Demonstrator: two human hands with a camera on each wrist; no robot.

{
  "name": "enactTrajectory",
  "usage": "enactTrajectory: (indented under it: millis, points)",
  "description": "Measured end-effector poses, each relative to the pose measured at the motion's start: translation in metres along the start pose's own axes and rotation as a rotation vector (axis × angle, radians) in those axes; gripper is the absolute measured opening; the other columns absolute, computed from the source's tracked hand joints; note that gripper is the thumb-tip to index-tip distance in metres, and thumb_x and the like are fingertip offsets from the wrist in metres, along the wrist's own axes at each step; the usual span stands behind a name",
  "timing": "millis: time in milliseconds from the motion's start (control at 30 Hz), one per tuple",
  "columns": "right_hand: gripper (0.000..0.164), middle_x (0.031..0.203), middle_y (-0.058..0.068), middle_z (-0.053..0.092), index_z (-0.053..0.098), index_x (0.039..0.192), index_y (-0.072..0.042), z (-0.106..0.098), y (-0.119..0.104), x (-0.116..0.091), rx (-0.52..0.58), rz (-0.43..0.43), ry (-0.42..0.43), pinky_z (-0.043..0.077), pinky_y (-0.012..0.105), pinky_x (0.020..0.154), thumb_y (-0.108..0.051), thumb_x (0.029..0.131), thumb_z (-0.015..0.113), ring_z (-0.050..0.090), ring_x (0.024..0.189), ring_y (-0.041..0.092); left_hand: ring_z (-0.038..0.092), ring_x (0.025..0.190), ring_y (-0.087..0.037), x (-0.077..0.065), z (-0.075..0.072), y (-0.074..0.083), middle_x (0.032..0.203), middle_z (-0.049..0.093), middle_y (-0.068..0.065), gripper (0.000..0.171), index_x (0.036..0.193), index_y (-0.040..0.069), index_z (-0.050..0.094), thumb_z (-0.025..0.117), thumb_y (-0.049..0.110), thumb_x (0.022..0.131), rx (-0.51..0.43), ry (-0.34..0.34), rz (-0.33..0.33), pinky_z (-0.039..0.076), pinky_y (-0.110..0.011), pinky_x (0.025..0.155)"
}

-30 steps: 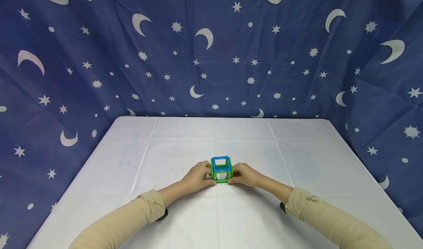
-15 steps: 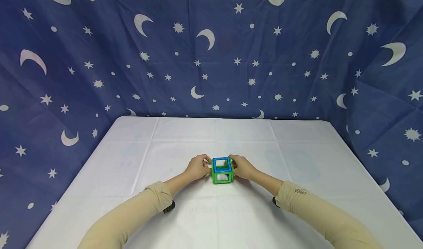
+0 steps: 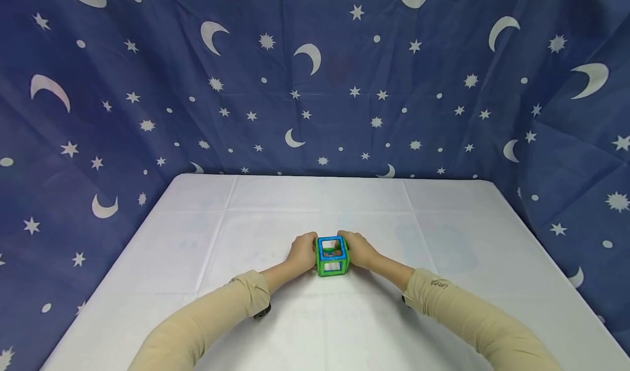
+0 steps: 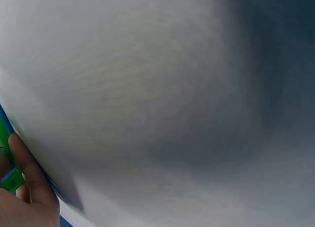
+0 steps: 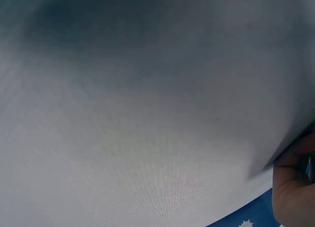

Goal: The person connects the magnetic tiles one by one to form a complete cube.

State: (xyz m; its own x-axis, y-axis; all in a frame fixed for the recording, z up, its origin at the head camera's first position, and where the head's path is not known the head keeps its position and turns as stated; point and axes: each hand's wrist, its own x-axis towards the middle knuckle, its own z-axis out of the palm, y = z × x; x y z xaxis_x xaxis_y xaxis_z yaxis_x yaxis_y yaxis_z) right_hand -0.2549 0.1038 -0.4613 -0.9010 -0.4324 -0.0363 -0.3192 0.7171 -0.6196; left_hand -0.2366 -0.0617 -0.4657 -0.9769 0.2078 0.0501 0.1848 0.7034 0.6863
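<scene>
A small cube of magnetic tiles (image 3: pixel 332 270) sits at the middle of the white table, its top frame blue and its side frames green, with see-through windows. My left hand (image 3: pixel 302 252) grips its left side, fingers reaching round the far edge. On the opposite side my right hand (image 3: pixel 361 249) holds it, with some fingers hidden behind the cube. In the left wrist view, green tile edges (image 4: pixel 14 181) show between the thumb and fingers of the left hand (image 4: pixel 34 192). Only part of the right hand (image 5: pixel 291 190), fingers bent, enters the right wrist view.
A white cloth (image 3: pixel 275 196) with fold creases covers the table. Behind and along both sides hangs a dark blue curtain (image 3: pixel 334 114) printed with moons and stars. Beige sleeves (image 3: pixel 206 319) cover both forearms, with a dark band at each wrist.
Both hands have shifted from the cube's near corners toward its far side and closed in around it. The cube now looks slightly turned.
</scene>
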Motion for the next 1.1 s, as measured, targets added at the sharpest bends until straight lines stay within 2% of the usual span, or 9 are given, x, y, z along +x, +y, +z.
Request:
enactTrajectory:
  millis: [233, 333, 400, 533, 633, 733, 800, 900, 1100]
  points:
    - [0.012, 0.075, 0.004, 0.059, 0.058, 0.091, -0.001, -0.006, -0.001, 0.001, 0.000, -0.001, -0.021, 0.047, 0.029, 0.067, -0.007, 0.085, 0.067, 0.050, 0.068, 0.014, 0.052, 0.054, -0.012, 0.005, 0.001, 0.000, 0.065, 0.057, -0.008, 0.014, 0.086, -0.004, 0.059, 0.054, -0.017, 0.081, -0.031, -0.024, -0.029, 0.045, -0.018, 0.047]
    - [0.012, 0.077, 0.006, 0.059, 0.058, 0.097, 0.000, -0.014, 0.002, 0.000, 0.017, -0.008, -0.081, 0.046, 0.027, 0.062, -0.003, 0.087, 0.064, 0.051, 0.065, 0.014, 0.051, 0.051, -0.013, 0.007, -0.004, -0.003, 0.064, 0.055, -0.009, 0.022, 0.100, -0.008, 0.061, 0.053, -0.016, 0.080, -0.076, -0.089, -0.014, 0.045, -0.020, 0.046]
    - [0.020, 0.080, 0.008, 0.058, 0.056, 0.107, 0.001, -0.022, 0.005, -0.002, 0.037, -0.020, -0.147, 0.046, 0.024, 0.059, -0.001, 0.088, 0.061, 0.051, 0.063, 0.013, 0.050, 0.054, -0.011, 0.006, -0.011, -0.008, 0.067, 0.055, -0.006, 0.027, 0.107, -0.007, 0.060, 0.056, -0.011, 0.080, -0.099, -0.148, 0.031, 0.044, -0.020, 0.049]
    - [0.048, 0.097, 0.012, 0.055, 0.044, 0.130, 0.001, -0.038, 0.013, -0.010, 0.076, -0.059, -0.305, 0.044, 0.022, 0.060, 0.000, 0.086, 0.063, 0.050, 0.068, 0.013, 0.053, 0.066, -0.013, -0.002, -0.028, -0.015, 0.100, 0.060, -0.014, 0.052, 0.127, -0.004, 0.052, 0.069, -0.003, 0.077, -0.147, -0.306, 0.053, 0.046, -0.023, 0.060]
    - [0.067, 0.116, 0.015, 0.052, 0.035, 0.138, 0.002, -0.041, 0.016, -0.017, 0.077, -0.099, -0.363, 0.044, 0.025, 0.068, -0.006, 0.082, 0.071, 0.049, 0.079, 0.016, 0.053, 0.079, -0.018, -0.012, -0.035, -0.015, 0.128, 0.049, -0.023, 0.082, 0.140, -0.002, 0.037, 0.081, 0.004, 0.071, -0.133, -0.364, 0.055, 0.047, -0.027, 0.069]
    - [0.077, 0.130, 0.018, 0.050, 0.035, 0.139, 0.002, -0.037, 0.015, -0.023, 0.040, -0.145, -0.323, 0.048, 0.034, 0.085, -0.017, 0.078, 0.077, 0.052, 0.097, 0.022, 0.054, 0.096, -0.022, -0.021, -0.032, -0.013, 0.140, 0.042, -0.023, 0.101, 0.145, -0.001, 0.026, 0.086, 0.017, 0.066, -0.056, -0.348, 0.109, 0.048, -0.033, 0.083]
    - [0.076, 0.129, 0.018, 0.051, 0.040, 0.135, 0.003, -0.030, 0.013, -0.025, 0.005, -0.154, -0.261, 0.046, 0.039, 0.091, -0.021, 0.075, 0.080, 0.051, 0.103, 0.023, 0.053, 0.111, -0.030, -0.024, -0.028, -0.011, 0.142, 0.040, -0.023, 0.107, 0.146, -0.002, 0.023, 0.088, 0.022, 0.064, -0.009, -0.326, 0.140, 0.045, -0.041, 0.095]
    - [0.072, 0.122, 0.016, 0.052, 0.046, 0.129, 0.005, -0.022, 0.009, -0.026, -0.041, -0.139, -0.188, 0.047, 0.038, 0.088, -0.021, 0.072, 0.082, 0.051, 0.099, 0.021, 0.047, 0.124, -0.033, -0.024, -0.022, -0.008, 0.138, 0.044, -0.020, 0.101, 0.142, -0.003, 0.030, 0.088, 0.022, 0.063, 0.031, -0.284, 0.157, 0.038, -0.046, 0.106]
    - [0.072, 0.113, 0.012, 0.050, 0.049, 0.125, 0.007, -0.017, 0.006, -0.027, -0.080, -0.122, -0.158, 0.048, 0.037, 0.091, -0.023, 0.069, 0.084, 0.049, 0.094, 0.016, 0.053, 0.115, -0.027, -0.021, -0.018, -0.006, 0.124, 0.053, -0.014, 0.081, 0.132, 0.001, 0.046, 0.087, 0.024, 0.066, 0.077, -0.234, 0.159, 0.043, -0.043, 0.102]
